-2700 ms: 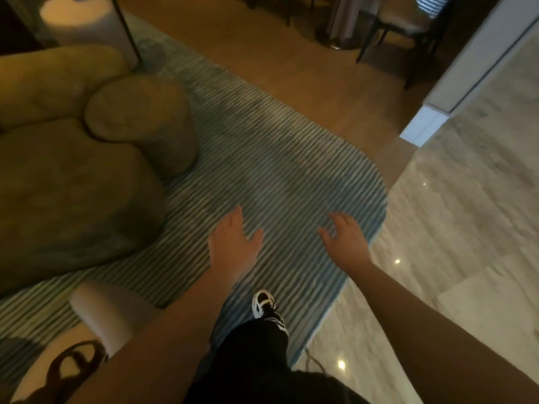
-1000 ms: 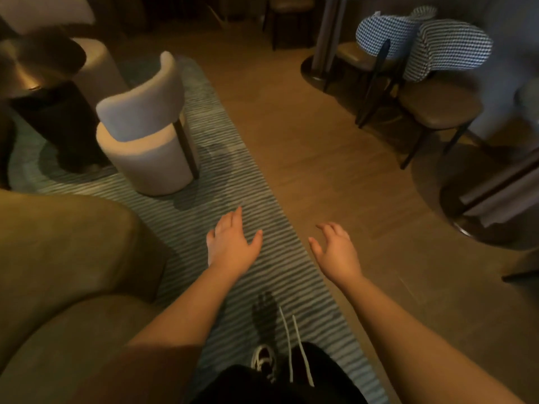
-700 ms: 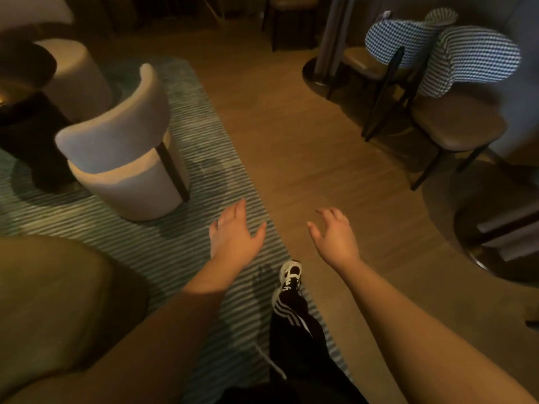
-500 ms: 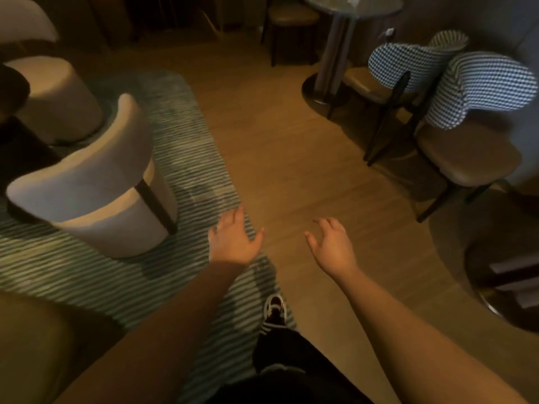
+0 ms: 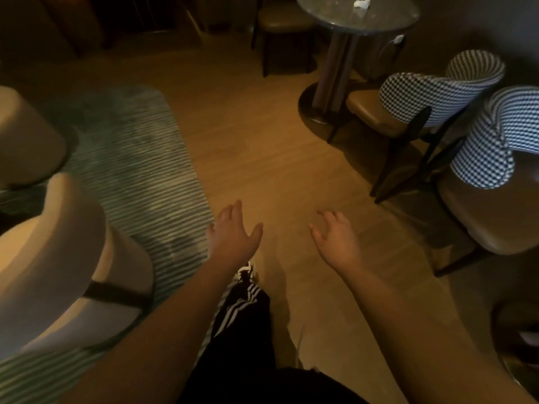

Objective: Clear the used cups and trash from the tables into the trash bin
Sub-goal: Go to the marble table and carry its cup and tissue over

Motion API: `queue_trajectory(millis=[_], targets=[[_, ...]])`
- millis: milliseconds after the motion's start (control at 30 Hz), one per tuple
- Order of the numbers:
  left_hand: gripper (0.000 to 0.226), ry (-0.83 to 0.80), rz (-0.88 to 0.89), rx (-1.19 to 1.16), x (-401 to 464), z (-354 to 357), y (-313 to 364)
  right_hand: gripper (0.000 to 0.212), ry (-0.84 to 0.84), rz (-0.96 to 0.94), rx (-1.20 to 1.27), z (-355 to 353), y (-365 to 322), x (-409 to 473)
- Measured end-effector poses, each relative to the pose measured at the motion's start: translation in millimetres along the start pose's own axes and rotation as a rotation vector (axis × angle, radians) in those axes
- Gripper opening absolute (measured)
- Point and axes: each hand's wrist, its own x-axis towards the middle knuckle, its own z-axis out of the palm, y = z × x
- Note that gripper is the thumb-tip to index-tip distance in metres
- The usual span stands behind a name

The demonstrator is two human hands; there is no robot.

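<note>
Left hand (image 5: 230, 237): held out in front of the body, palm down, fingers loosely spread, holding nothing. Right hand (image 5: 335, 243): likewise extended, fingers relaxed and slightly bent, holding nothing. The two hands are apart and touch no object.

Below them, a leg in dark trousers with white stripes (image 5: 242, 313) and a shoe (image 5: 246, 271) stand on the wooden floor (image 5: 262, 147) at the edge of a striped rug (image 5: 140, 170). A pale round-backed chair (image 5: 58, 258) stands on the rug to the left.

Far ahead, upper right, is a round table (image 5: 335, 16) on a pedestal. A crumpled white piece of trash (image 5: 361, 2) lies on its top, well apart from both hands. Two chairs with checked backs (image 5: 437, 91) stand just beside the table, to the right.
</note>
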Motion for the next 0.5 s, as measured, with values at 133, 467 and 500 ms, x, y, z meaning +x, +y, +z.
queue_trajectory(millis=[133, 467, 500], targets=[[0.079, -0.004, 0.039, 0.004, 144.2, 1.6, 9.4, 0.044, 0.011, 0.011, 0.022, 9.4, -6.2, 133.8], [0.078, -0.027, 0.156, -0.005, 469.6, -43.1, 77.4, 0.046, 0.051, 0.163, 0.053, -27.9, -31.0, 438.6], [0.077, -0.024, 0.166, -0.009, 495.2, -45.2, 87.0, 0.046, 0.056, 0.170, 0.055, -30.9, -30.0, 461.8]])
